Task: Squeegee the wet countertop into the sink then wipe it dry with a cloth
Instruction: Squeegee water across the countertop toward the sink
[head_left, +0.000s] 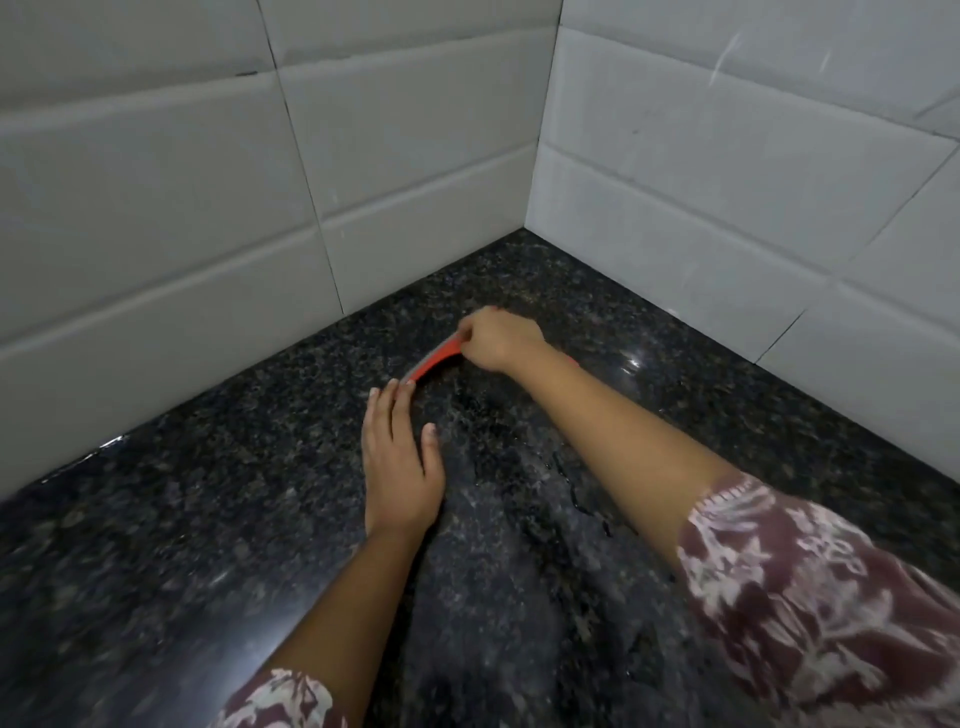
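White tiled walls (156, 208) meet in a corner at 12 o'clock, behind a dark speckled stone surface (208, 519) that fills the lower view. Thin water streaks (571, 493) glisten on it at about 4 o'clock from the centre. Patterned maroon sleeves (805, 597) enter from 5 and 7 o'clock. The left hand (400, 467) lies flat near the centre, its fingers (402, 389) straight, tips touching the near end of the red squeegee (434, 364). The right hand (498, 340), at 1 o'clock from the left, has its fingers curled round the squeegee's far end. The squeegee rests on the surface between the two hands.
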